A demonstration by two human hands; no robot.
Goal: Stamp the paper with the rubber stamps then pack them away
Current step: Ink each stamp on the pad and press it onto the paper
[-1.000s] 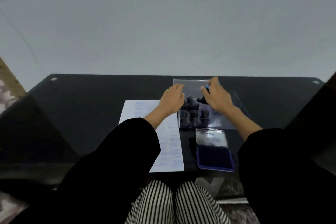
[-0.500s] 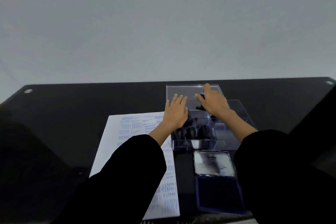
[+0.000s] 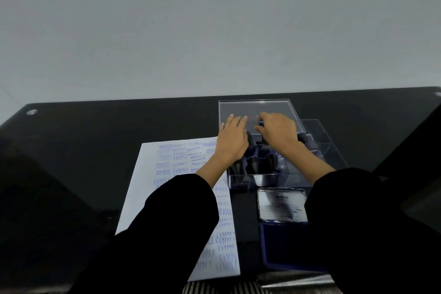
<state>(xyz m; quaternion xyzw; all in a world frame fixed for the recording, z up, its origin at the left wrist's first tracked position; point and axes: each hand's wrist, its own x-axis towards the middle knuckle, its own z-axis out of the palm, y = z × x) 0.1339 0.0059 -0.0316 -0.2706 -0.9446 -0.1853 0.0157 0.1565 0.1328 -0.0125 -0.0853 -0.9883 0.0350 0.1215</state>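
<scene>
2 loose black sleeves (image 3: 167,222), wide cuffs (image 3: 202,181); left hand (image 3: 235,143), right hand (image 3: 278,135) bare; black-white striped trousers (image 3: 222,288).

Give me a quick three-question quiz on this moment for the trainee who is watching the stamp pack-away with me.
1. True or false: the ink pad lies open.
2. On which side of the clear box does the stamped paper lie? A: the person's left. B: the person's right. C: beneath it.
3. Which hand pinches the blue-tipped stamp?

Key: 1 true. 2 A. 3 the right hand; the left hand has straight fingers and holds nothing.
</scene>
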